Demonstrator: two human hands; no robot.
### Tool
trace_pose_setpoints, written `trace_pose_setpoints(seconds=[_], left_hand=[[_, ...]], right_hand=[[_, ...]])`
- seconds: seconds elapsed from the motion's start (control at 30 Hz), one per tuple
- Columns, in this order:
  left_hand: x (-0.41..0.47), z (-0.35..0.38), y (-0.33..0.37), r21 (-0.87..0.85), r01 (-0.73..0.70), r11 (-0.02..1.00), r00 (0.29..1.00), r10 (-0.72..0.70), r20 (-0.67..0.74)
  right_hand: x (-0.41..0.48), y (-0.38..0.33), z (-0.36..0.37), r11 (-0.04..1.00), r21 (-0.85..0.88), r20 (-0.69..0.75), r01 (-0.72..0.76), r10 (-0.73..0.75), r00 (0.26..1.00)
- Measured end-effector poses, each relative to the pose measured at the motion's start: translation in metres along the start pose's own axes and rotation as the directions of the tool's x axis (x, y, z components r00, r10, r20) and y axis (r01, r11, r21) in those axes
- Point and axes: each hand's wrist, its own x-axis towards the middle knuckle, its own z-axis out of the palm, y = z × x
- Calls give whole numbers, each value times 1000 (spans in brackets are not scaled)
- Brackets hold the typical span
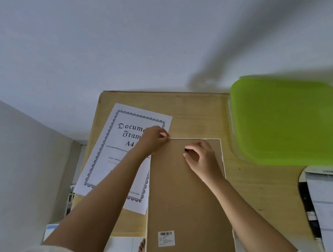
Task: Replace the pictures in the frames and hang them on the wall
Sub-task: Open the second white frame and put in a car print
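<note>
Frame (187, 194), face down on table (255, 188), brown backing up, near end overhanging the table edge. Left hand (154, 139): fingers curled, pinching the frame's far left corner. Right hand (200, 158): fingers closed on a small black tab (186, 150) near the frame's far edge. Printed sheet (109, 161) lies out, left of the frame (new picture inside or not: cannot tell). Hanging appears undone. Green box (287, 122) right of the frame, bare table between; wall (127, 46) just beyond.

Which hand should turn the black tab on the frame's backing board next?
Right hand: its fingertips pinch the black tab. The left hand pinches the frame's far left corner, away from it.
</note>
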Motion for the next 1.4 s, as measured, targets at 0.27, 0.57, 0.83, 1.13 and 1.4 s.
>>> trace_pose_setpoints(seconds=[0.27,0.57,0.83,1.13,1.4], left_hand=[[11,-14,-1,52,39,998,994,-44,99],[14,-17,-3,-45,137,990,980,-129,151],[14,-18,-5,-69,149,986,978,-137,155],[-11,-21,-32,-112,135,984,978,-151,-146],[-25,-12,-41,-299,166,940,961,-222,-164]], right_hand=[[-2,6,9,999,20,-125,39,-36,992],[-3,3,11,994,90,-174,57,-41,984],[-4,4,12,992,92,-202,82,-62,977],[-4,5,12,993,81,-208,81,-63,976],[-5,8,14,996,69,-215,56,-40,976]])
